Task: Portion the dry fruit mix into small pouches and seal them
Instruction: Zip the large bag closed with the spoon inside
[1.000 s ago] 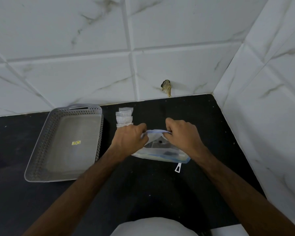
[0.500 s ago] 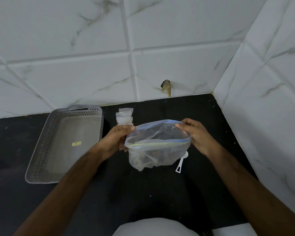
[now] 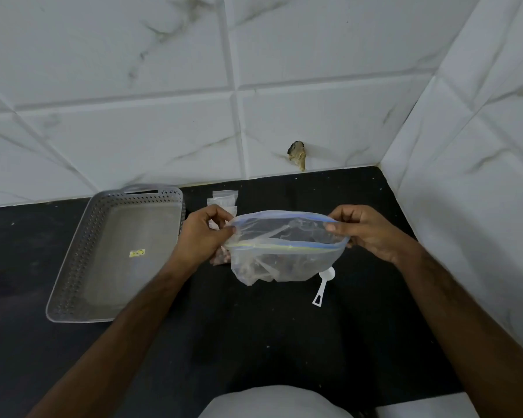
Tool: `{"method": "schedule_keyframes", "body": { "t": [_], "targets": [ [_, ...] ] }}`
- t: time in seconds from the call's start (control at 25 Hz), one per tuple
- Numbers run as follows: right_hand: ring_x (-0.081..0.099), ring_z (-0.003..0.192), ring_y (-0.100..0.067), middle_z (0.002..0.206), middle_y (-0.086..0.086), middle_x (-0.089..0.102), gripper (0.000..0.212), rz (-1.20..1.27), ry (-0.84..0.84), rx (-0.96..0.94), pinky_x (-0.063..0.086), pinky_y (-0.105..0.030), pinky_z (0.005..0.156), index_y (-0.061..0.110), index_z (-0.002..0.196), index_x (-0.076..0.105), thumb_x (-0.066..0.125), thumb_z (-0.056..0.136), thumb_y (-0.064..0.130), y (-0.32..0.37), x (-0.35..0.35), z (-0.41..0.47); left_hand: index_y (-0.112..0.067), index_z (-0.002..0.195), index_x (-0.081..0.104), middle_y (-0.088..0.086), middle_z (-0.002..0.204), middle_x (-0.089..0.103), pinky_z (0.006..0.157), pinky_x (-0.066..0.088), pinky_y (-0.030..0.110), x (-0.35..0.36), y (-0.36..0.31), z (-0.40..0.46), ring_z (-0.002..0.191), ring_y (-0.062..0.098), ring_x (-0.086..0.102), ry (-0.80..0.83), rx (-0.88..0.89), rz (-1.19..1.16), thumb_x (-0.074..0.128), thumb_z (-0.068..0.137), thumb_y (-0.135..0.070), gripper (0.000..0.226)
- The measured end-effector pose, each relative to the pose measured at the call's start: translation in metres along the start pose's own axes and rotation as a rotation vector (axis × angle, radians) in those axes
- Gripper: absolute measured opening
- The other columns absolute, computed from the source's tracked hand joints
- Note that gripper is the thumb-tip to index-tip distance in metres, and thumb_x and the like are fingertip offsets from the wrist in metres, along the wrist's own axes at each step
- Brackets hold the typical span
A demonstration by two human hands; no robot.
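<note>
A clear zip bag (image 3: pixel 284 251) holding dark dry fruit is held above the black counter (image 3: pixel 254 333), mouth pulled open. The left hand (image 3: pixel 203 236) pinches the rim at 9 o'clock, the right hand (image 3: pixel 366 227) at 3 o'clock. Small pouches (image 3: pixel 224 198) lie at 11 o'clock. A white scoop (image 3: pixel 323 286) lies at 5 o'clock. A gray tray (image 3: pixel 73 282) sits at 9 o'clock.

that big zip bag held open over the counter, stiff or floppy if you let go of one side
Probably floppy: the zip bag is thin clear film, creased and sagging below its blue-and-yellow rim, which only the left hand and right hand spread open. Released on one side, the mouth would likely collapse. The dark dry fruit mix sits low, so it would probably swing bottom-heavy.
</note>
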State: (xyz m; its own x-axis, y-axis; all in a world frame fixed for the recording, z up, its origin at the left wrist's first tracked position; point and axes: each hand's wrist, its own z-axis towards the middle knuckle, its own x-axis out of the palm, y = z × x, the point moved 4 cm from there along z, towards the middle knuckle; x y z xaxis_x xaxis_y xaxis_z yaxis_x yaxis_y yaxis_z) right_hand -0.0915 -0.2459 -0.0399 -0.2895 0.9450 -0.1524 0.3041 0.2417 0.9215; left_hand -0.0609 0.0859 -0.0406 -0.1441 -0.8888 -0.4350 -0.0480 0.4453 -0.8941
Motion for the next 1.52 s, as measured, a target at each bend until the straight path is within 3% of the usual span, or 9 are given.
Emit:
{"method": "schedule_keyframes", "body": {
  "t": [0.12,0.28,0.4,0.52,0.64,0.84,1.08,1.32,1.52],
  "targets": [
    [0.060,0.061,-0.010,0.071,0.001,0.067,0.019,-0.274,-0.165,0.027,0.050,-0.023,0.052,0.013,0.086,0.068,0.084,0.080,0.019,0.000,0.007,0.005,-0.023,0.087,0.064,-0.003,0.065,0.058,0.051,0.045,0.028,0.003,-0.013,-0.002,0.052,0.009,0.054,-0.083,0.111,0.269,0.070,0.083,-0.004,0.021],
    [0.060,0.060,-0.014,0.068,0.005,0.059,0.026,-0.807,-0.526,0.027,0.056,-0.036,0.058,0.023,0.079,0.057,0.077,0.084,0.039,-0.003,0.018,0.009,-0.019,0.101,0.061,-0.003,0.069,0.061,0.057,0.044,0.031,0.019,-0.021,-0.004,0.063,0.021,0.061,0.001,0.202,0.785,0.059,0.093,-0.022,0.009],
    [0.057,0.059,-0.015,0.065,0.006,0.053,0.030,-1.153,-0.584,0.030,0.047,-0.031,0.055,0.025,0.076,0.053,0.064,0.093,0.047,-0.005,0.028,0.006,-0.014,0.101,0.062,0.000,0.070,0.069,0.050,0.052,0.032,0.030,-0.011,-0.005,0.058,0.020,0.071,0.201,0.108,0.555,0.054,0.101,-0.025,0.013],
    [0.057,0.061,-0.014,0.063,0.005,0.056,0.038,-0.767,-0.476,0.125,0.047,-0.034,0.055,0.022,0.069,0.055,0.070,0.089,0.050,-0.015,0.024,0.008,-0.007,0.105,0.062,0.016,0.075,0.075,0.045,0.057,0.033,0.029,-0.002,-0.007,0.061,0.030,0.074,0.289,-0.210,-0.023,0.056,0.104,-0.023,0.017],
    [0.055,0.064,-0.014,0.066,0.000,0.058,0.045,-0.273,-0.310,0.218,0.043,-0.031,0.061,0.008,0.076,0.066,0.081,0.078,0.051,-0.023,0.018,0.010,-0.001,0.114,0.060,0.023,0.088,0.074,0.051,0.060,0.036,0.027,0.005,-0.005,0.070,0.033,0.075,0.215,-0.352,-0.342,0.063,0.101,-0.023,0.026],
    [0.061,0.079,-0.024,0.086,-0.009,0.065,0.050,0.050,-0.198,0.190,0.053,-0.035,0.070,0.000,0.099,0.068,0.077,0.082,0.047,-0.017,0.006,-0.002,0.004,0.119,0.056,0.017,0.091,0.075,0.070,0.062,0.048,0.031,0.017,-0.005,0.082,0.034,0.075,0.134,-0.376,-0.518,0.066,0.097,-0.015,0.031],
    [0.071,0.101,-0.026,0.113,-0.014,0.073,0.029,0.301,0.000,0.120,0.061,-0.039,0.086,0.010,0.112,0.076,0.071,0.086,0.022,-0.017,0.000,-0.011,0.001,0.118,0.058,0.021,0.107,0.072,0.068,0.064,0.036,0.029,0.023,-0.005,0.087,0.028,0.075,0.080,-0.348,-0.611,0.068,0.095,-0.009,0.027],
    [0.073,0.086,-0.018,0.090,-0.003,0.075,0.008,-0.142,-0.317,-0.017,0.062,-0.034,0.077,0.016,0.095,0.074,0.077,0.087,0.015,-0.007,0.009,-0.005,0.002,0.112,0.059,0.024,0.099,0.068,0.063,0.063,0.034,0.030,0.016,-0.008,0.075,0.026,0.070,0.049,-0.304,-0.549,0.072,0.090,-0.002,0.026],
    [0.059,0.066,-0.010,0.081,0.005,0.057,0.023,-0.884,-0.545,-0.272,0.059,-0.030,0.063,0.019,0.092,0.054,0.076,0.086,0.016,0.009,0.021,-0.008,-0.016,0.092,0.060,0.012,0.075,0.057,0.050,0.052,0.030,0.018,0.006,-0.007,0.053,0.010,0.056,-0.132,-0.094,-0.014,0.065,0.080,0.011,0.030]
  ]
}}
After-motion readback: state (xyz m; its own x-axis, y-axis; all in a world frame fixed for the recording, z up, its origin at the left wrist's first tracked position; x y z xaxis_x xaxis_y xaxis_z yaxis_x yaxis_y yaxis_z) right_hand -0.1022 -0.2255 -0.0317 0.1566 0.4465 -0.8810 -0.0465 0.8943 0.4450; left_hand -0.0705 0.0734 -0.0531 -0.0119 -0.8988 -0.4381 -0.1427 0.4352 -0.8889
